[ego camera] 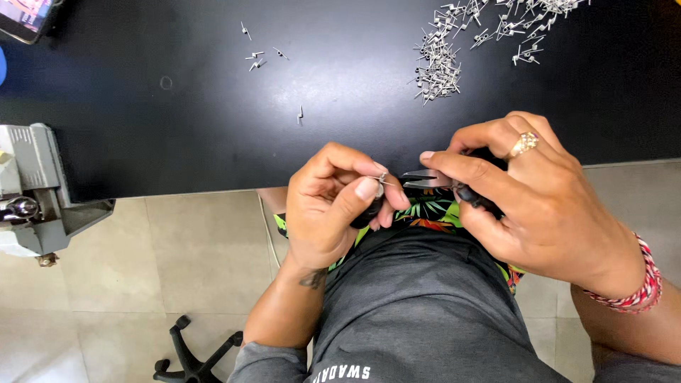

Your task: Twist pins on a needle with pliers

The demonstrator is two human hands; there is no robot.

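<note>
My left hand [333, 202] pinches a tiny metal wire piece [383, 178] between thumb and forefinger, just off the near edge of the black table [213, 120]. Close on the right, my right hand [528, 198] grips small black-handled pliers [433, 181], whose jaws point left at the wire piece. A gold ring sits on one finger of that hand and a red-and-white thread band circles its wrist. The pliers' handles are mostly hidden in my palm.
A heap of small metal wire parts [443, 60] lies at the table's far right, and a few loose ones [257, 57] at the far middle. A grey vise [32, 191] is clamped at the left edge. A phone [25, 15] lies top left. A chair base [198, 354] stands on the tiled floor.
</note>
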